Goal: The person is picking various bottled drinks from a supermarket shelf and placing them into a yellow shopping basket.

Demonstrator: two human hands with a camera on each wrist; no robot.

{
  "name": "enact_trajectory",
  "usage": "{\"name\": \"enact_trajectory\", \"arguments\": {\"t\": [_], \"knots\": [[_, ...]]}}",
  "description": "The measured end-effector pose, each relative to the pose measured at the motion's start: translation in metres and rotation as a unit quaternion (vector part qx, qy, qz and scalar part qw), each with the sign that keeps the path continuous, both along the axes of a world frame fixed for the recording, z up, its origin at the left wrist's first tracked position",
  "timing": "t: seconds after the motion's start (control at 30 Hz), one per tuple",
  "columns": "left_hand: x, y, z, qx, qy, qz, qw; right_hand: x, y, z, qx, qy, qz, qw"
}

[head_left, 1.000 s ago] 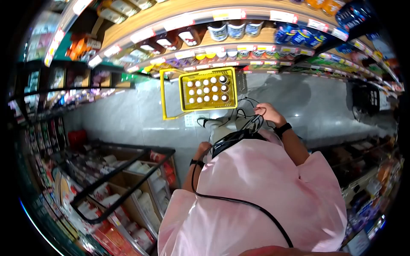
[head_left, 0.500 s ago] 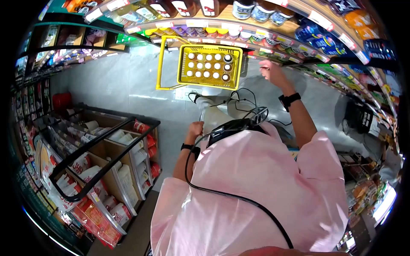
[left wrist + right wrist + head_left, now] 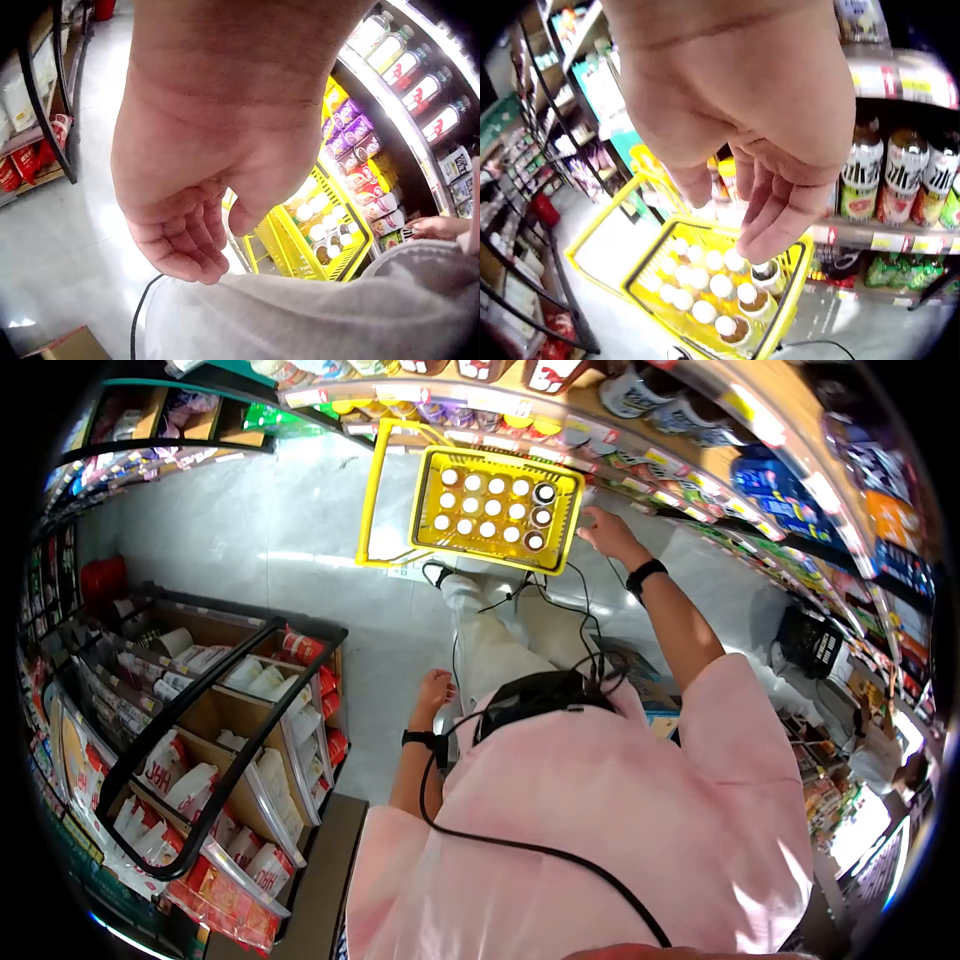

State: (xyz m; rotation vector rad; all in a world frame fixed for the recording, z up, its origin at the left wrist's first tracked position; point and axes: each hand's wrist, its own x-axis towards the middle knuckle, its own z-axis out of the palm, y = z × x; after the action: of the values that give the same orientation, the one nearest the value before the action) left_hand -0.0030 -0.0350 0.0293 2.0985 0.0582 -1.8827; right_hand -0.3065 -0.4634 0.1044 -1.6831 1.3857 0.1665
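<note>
A yellow shopping basket (image 3: 500, 457) stands on the floor in front of me, its handle (image 3: 370, 490) swung out to the left. Rows of bottles (image 3: 493, 507), mostly white-capped, fill it upright; the column at the right holds darker drink. My right hand (image 3: 610, 535) hovers by the basket's right rim, holding nothing, its fingers loosely bent. In the right wrist view those fingertips overlap the basket's far corner. Beside my left thigh hangs my left hand (image 3: 435, 690), fingers loosely curled and nothing in them, as the left wrist view also shows.
Drink shelves (image 3: 640, 455) curve along the front and right, close behind the basket. A black-railed display rack (image 3: 230, 710) with packaged goods stands at the left. Black cables (image 3: 590, 620) dangle from my waist. A black bag (image 3: 810, 643) lies further right, a red bucket (image 3: 103, 580) far left.
My right hand has gone from the cables at my waist, past the shelf side, to the basket's right rim. My left hand has dropped away from the waist. The basket appears nearer.
</note>
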Motion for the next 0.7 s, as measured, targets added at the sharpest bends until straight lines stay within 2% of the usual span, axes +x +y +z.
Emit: {"name": "enact_trajectory", "arguments": {"t": [0.03, 0.13, 0.17, 0.23, 0.3, 0.33, 0.37, 0.47, 0.57, 0.67, 0.7], "knots": [[0.003, -0.003, 0.003, 0.012, 0.002, 0.007, 1.0, 0.005, 0.0, -0.038, 0.012, 0.002, 0.007, 1.0], [0.013, -0.01, 0.012, -0.037, 0.031, 0.004, 0.999, 0.027, 0.006, -0.134, -0.078, 0.053, 0.025, 0.995], [0.011, -0.014, 0.014, -0.028, 0.029, 0.008, 0.999, 0.037, 0.0, -0.163, -0.053, 0.064, -0.008, 0.996], [0.008, -0.006, 0.017, -0.028, 0.041, 0.052, 0.997, 0.055, -0.011, -0.209, -0.014, -0.015, -0.083, 0.996], [0.01, 0.003, 0.02, -0.038, 0.039, 0.041, 0.998, 0.07, -0.026, -0.244, -0.092, 0.018, -0.022, 0.995], [0.009, 0.011, 0.018, -0.001, 0.045, 0.048, 0.998, 0.075, -0.032, -0.253, -0.045, 0.087, 0.003, 0.995], [0.011, 0.017, 0.017, 0.002, 0.047, 0.046, 0.998, 0.081, -0.035, -0.259, -0.053, 0.129, 0.024, 0.99], [0.014, 0.035, 0.005, 0.061, 0.075, 0.057, 0.994, 0.083, -0.04, -0.271, -0.062, 0.151, 0.046, 0.986], [0.025, 0.041, 0.001, 0.079, 0.071, 0.023, 0.994, 0.085, -0.037, -0.249, -0.056, 0.135, -0.007, 0.989], [0.028, 0.035, 0.001, 0.08, 0.055, 0.007, 0.995, 0.072, -0.025, -0.241, -0.173, 0.011, -0.04, 0.984], [0.031, 0.029, 0.001, 0.057, 0.039, -0.012, 0.998, 0.072, -0.023, -0.221, -0.172, -0.022, -0.061, 0.983]]}}
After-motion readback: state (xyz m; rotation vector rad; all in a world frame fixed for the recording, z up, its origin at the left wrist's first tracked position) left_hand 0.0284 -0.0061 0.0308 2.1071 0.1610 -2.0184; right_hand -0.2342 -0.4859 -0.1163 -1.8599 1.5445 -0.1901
